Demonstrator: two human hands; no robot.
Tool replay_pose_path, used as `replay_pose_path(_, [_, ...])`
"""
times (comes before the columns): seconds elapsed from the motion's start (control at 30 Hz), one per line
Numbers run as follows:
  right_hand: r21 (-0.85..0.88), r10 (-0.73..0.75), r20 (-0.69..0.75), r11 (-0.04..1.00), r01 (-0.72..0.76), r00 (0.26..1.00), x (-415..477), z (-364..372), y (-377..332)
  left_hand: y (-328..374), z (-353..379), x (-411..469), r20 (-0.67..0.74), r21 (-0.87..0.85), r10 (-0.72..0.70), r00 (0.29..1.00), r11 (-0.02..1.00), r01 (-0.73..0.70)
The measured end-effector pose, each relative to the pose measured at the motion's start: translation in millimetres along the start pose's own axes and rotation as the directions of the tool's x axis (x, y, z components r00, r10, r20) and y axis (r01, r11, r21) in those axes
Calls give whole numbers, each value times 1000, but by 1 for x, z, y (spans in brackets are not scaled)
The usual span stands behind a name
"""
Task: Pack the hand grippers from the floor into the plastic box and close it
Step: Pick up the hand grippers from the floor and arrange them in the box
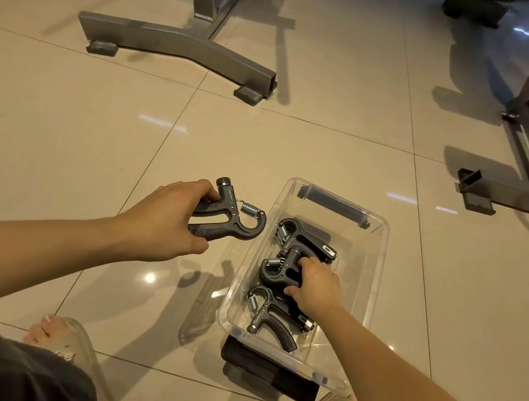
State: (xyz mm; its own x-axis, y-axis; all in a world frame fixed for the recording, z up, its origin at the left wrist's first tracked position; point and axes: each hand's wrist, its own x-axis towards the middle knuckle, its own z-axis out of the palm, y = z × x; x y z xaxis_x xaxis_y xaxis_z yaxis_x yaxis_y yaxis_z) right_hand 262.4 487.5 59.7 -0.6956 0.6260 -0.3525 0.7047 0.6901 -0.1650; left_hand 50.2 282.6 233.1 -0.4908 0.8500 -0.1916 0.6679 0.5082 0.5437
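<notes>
Closest to me, my right hand (317,286) reaches into the clear plastic box (374,252) on the floor (59,133), its grip closed around the middle hand gripper (280,268) of three lying inside. Left of the box, my left hand (166,219) holds a fourth gripper (236,218) by its handles, above the floor.

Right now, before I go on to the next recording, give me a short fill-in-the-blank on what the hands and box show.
1. The left hand holds a hand gripper just outside the clear plastic box, to its ____.
2. The right hand grips the ____ of three hand grippers in the box.
3. The box has no ____ on it.

Missing words: left; middle; lid
</notes>
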Motion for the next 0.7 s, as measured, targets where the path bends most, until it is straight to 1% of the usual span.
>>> replay_pose_path(0.1, [-17,-5,-16,1000,4,1000,-2,-7,-1,2,0,0,-3,-1,8,1000,1000,-8])
replay_pose_path(0.17, [38,-3,-81,999,6,997,-2,-20,-3,4,1,1,-7,1,8,1000,1000,-8])
replay_pose_path(0.27, [236,11,-248,970,50,969,-2,-58,-16,9,3,2,-29,8,11,1000,1000,-10])
replay_pose_path(0.33, [409,51,-322,908,90,946,-6,-88,-34,14,3,4,-55,-5,3,999,1000,-3])
replay_pose_path(0.4, [553,103,-346,825,115,932,-14,-114,-56,17,3,7,-86,-10,-8,996,1000,7])
replay_pose_path(0.47, [674,150,-320,730,114,935,-22,-131,-77,20,2,9,-118,-8,-24,993,1000,24])
replay_pose_path(0.6, [895,137,-111,444,39,984,-36,-144,-109,27,1,11,-178,-43,-52,983,998,45])
replay_pose_path(0.7, [975,169,-21,222,-18,985,-42,-148,-116,34,0,8,-200,-101,-62,978,994,43])
